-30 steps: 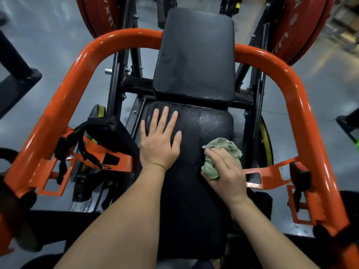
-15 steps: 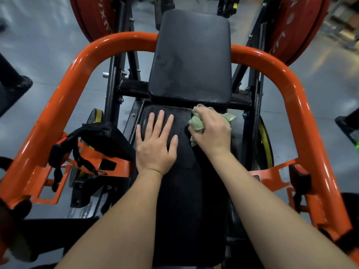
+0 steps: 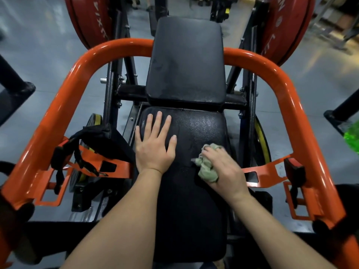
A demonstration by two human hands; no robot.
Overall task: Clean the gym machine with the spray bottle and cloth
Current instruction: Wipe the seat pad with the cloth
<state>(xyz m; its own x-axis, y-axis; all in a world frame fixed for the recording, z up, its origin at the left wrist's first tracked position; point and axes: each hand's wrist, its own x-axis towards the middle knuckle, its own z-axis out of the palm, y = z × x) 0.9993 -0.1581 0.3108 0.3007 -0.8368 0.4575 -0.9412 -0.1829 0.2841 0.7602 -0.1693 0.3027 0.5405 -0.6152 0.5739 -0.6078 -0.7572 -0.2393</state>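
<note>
left hand point(image 3: 154, 150) flat on pebbled black pad point(image 3: 196, 200); right hand point(image 3: 225, 171) clutches crumpled green cloth point(image 3: 206, 168)

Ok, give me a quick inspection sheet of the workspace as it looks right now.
Surface: black seat pad, speckled sheen near its far end.
Job's things: green cloth bunched on the seat pad's right side; spray bottle not in view.
Clutter: black strap hanging on the orange frame's left side.
Grippers: left hand flat on the seat pad; right hand grips the cloth.
Cables: nothing seen.
Surroundings: orange frame, back pad, red weight plates, grey floor.
</note>
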